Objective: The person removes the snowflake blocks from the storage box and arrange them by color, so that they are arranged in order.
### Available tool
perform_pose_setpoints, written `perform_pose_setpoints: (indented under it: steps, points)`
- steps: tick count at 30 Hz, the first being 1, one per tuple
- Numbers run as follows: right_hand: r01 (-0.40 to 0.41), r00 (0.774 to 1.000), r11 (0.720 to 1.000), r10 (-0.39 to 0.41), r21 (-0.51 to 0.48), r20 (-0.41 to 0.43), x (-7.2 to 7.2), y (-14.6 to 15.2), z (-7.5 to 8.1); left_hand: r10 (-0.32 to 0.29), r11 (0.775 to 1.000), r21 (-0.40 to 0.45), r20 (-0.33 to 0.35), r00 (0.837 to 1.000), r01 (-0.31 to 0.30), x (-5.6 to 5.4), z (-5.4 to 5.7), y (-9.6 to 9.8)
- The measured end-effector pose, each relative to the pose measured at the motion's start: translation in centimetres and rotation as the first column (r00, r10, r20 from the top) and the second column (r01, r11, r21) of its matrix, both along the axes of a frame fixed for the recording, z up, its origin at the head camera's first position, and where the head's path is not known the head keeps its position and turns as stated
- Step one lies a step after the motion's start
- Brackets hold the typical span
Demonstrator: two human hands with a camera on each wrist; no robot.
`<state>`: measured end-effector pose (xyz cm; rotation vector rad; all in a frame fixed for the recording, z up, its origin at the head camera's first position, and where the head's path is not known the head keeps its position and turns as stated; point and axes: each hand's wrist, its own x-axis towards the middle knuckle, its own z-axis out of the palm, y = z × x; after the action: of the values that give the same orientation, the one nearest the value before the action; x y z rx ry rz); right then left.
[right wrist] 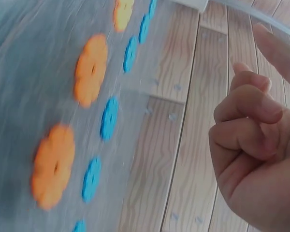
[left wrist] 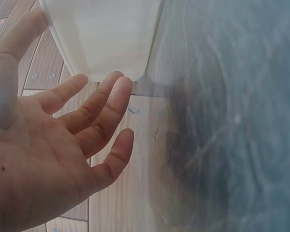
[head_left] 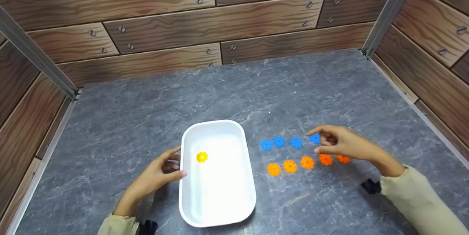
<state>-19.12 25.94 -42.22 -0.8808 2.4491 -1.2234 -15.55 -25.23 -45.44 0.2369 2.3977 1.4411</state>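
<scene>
A white rectangular tray (head_left: 250, 176) stands on the grey surface, with a yellow flower-shaped disc (head_left: 202, 157) inside. My left hand (head_left: 155, 174) is at its left side, thumb on the rim and relaxed fingers by the outer wall. In the left wrist view, those fingers (left wrist: 99, 113) are spread near the tray (left wrist: 101, 38). My right hand (head_left: 340, 141) hovers over the flower discs, thumb and index finger apart, other fingers curled, with nothing seen between them. It partly covers a blue flower disc (head_left: 314, 138) and some orange flower discs (head_left: 325, 159).
Right of the tray lie a row of several blue flower discs (head_left: 279, 141) and, nearer, a row of several orange flower discs (head_left: 290, 166). Wood-patterned walls (head_left: 165, 37) enclose the back and both sides of the surface.
</scene>
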Motion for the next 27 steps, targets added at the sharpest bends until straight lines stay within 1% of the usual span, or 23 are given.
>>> perform_pose_setpoints:
  steps: [6, 11, 15, 20, 24, 27]
  points:
    - [-0.064, 0.996, 0.995, 0.068, -0.072, 0.050, -0.3, -2.1, -0.2, 0.002, 1.000, 0.002, -0.009, 1.000, -0.002, 0.0, -0.1, 0.0]
    - [-0.090, 0.992, 0.992, 0.097, -0.085, 0.078, -0.3, -4.0, 0.1, 0.003, 1.000, -0.003, -0.003, 1.000, -0.003, 0.0, 0.0, 0.1]
    - [-0.094, 0.989, 0.992, 0.103, -0.082, 0.106, -0.4, -5.2, 0.3, 0.000, 1.000, -0.002, 0.001, 1.000, 0.000, 0.0, 0.0, 0.1]
    - [-0.077, 0.991, 0.995, 0.084, -0.068, 0.108, -0.5, -6.4, 0.7, -0.015, 1.000, -0.002, -0.011, 1.000, 0.015, 0.1, -0.2, 0.0]
    - [-0.082, 0.990, 0.992, 0.092, -0.096, 0.107, -0.8, -7.4, 0.9, -0.018, 1.000, -0.005, -0.022, 1.000, 0.018, 0.1, -0.2, 0.0]
    - [-0.079, 0.989, 0.992, 0.090, -0.100, 0.114, -1.1, -8.3, 1.1, -0.009, 1.000, -0.004, -0.022, 1.000, 0.009, 0.0, -0.2, 0.1]
